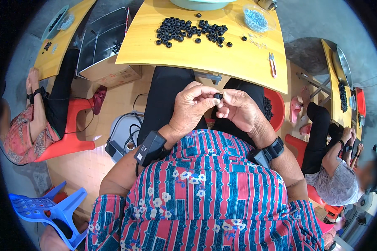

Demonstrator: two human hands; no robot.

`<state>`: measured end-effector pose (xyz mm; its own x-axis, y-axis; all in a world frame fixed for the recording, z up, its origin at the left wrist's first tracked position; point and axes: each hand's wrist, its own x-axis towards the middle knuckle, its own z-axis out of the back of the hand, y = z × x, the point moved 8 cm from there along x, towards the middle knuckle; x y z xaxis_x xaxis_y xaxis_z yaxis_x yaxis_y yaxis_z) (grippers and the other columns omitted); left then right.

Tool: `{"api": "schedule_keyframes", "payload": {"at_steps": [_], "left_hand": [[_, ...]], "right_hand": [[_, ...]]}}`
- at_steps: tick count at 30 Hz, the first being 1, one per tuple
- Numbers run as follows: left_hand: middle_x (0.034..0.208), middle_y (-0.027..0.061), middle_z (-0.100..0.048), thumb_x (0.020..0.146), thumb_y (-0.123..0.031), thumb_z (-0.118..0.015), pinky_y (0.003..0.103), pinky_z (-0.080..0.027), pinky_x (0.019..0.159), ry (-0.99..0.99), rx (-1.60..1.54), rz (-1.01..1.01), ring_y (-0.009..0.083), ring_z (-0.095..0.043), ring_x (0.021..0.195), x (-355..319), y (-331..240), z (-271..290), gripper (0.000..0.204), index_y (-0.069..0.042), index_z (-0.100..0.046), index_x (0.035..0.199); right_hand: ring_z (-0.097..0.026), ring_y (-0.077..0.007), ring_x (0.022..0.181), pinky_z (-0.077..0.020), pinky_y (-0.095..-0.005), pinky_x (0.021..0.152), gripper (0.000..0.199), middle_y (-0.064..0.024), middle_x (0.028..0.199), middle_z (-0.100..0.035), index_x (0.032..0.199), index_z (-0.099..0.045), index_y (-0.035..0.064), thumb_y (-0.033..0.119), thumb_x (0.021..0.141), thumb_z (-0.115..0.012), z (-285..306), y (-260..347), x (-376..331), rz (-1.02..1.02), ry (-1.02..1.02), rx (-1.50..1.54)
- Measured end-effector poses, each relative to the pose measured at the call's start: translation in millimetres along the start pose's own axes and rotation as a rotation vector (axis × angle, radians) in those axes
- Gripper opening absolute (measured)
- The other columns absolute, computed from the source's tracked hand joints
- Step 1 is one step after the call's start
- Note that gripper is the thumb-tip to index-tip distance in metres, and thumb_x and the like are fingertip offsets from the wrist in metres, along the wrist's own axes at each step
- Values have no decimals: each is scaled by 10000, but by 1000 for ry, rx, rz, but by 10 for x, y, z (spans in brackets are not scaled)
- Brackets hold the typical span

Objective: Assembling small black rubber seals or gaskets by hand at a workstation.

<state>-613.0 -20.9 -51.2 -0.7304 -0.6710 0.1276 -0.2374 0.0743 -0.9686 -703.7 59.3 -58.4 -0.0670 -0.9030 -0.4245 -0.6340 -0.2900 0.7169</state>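
Observation:
In front of my lap, below the table's near edge, my left hand (pixel 193 105) pinches a small black rubber ring (pixel 218 96) between thumb and forefinger. My right hand (pixel 241 109) meets it there, thumb and forefinger closed at the ring's right side. Whether a tiny piece sits between those right fingertips is too small to make out. On the yellow table (pixel 142 52) beyond lies a spread pile of similar black rings (pixel 180 30). To their right are a clear tub of small bluish pieces (pixel 256 20), loose clear bits (pixel 256 41) and thread snips (pixel 272 65).
A pale green basin (pixel 201 4) stands at the table's far edge. Right of my legs is a red basin of black parts (pixel 276 109). A black-lined box (pixel 97 46) and a blue stool (pixel 56 209) are at left. Co-workers sit on both sides.

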Motion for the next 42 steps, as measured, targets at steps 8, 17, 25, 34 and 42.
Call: {"api": "schedule_keyframes", "payload": {"at_steps": [8, 17, 25, 34, 42], "left_hand": [[940, 35, -594, 810, 31, -651, 220, -470, 742, 30, -36, 56, 78, -554, 829, -21, 129, -25, 255, 3, -613, 1061], [1136, 104, -573, 865, -49, -617, 258, -461, 878, 169, -234, 177, 123, -550, 1016, -48, 98, -217, 461, 49, -454, 1285], [1139, 88, -563, 876, -75, -609, 269, -440, 910, 196, -149, 171, 128, -531, 1046, -52, 92, -216, 443, 49, -466, 1276], [1155, 80, -554, 894, -69, -568, 277, -429, 929, 206, -143, 142, 125, -522, 1068, -61, -3, -244, 423, 37, -454, 1288], [1162, 80, -548, 897, -95, -568, 278, -424, 942, 253, -181, 147, 128, -522, 1077, -64, -71, -256, 441, 33, -437, 1298]], "right_hand": [[-520, -121, 667, -442, -254, 638, 261, -24, 743, -556, 892, -592, -4, 257, 896, -596, 27, 31, 7, 77, -13, -71], [-556, -105, 787, -469, -252, 729, 172, -42, 843, -597, 1014, -589, 2, 113, 893, -535, -85, 269, -96, 296, -165, -710], [-592, -147, 813, -480, -284, 759, 159, -83, 866, -621, 988, -585, 7, 70, 843, -562, -137, 349, -142, 518, -170, -922], [-598, -185, 783, -483, -296, 724, 181, -98, 843, -608, 978, -589, 18, 89, 811, -584, -159, 401, -195, 541, -211, -916], [-600, -248, 783, -480, -318, 719, 215, -114, 835, -601, 961, -595, 23, 124, 775, -631, -335, 536, -261, 623, -202, -1162]]}}
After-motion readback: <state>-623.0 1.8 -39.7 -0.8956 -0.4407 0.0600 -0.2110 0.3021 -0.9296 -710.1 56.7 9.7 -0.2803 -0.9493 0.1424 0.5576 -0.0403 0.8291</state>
